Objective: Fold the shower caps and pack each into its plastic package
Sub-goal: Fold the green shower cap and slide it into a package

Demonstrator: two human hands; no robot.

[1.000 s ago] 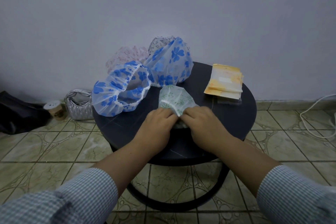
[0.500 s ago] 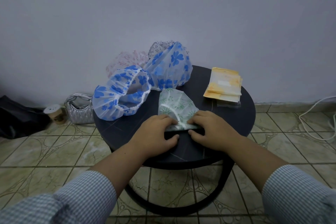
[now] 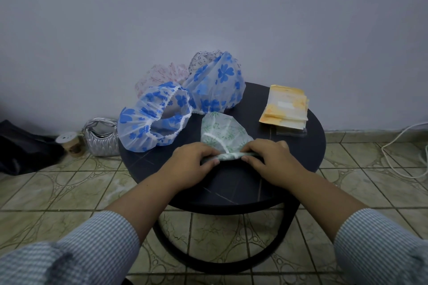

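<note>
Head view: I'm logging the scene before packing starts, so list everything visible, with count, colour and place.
Table: one, round, black, centre.
Green-print shower cap: one, white with green, table front, near edge pinched by both hands.
Blue-flower shower caps: two, clear with blue; one at left, one behind.
Pale caps at the back: two, pinkish print and dark-speckled, behind the blue ones.
Packages: a stack, yellow-orange, table right; count unclear.
Silver bag: one, floor left.
Cup: one, white lid, beside the bag.
Dark bag: one, floor far left.
White cable: floor right.
Left hand, right hand: striped sleeves.
</note>
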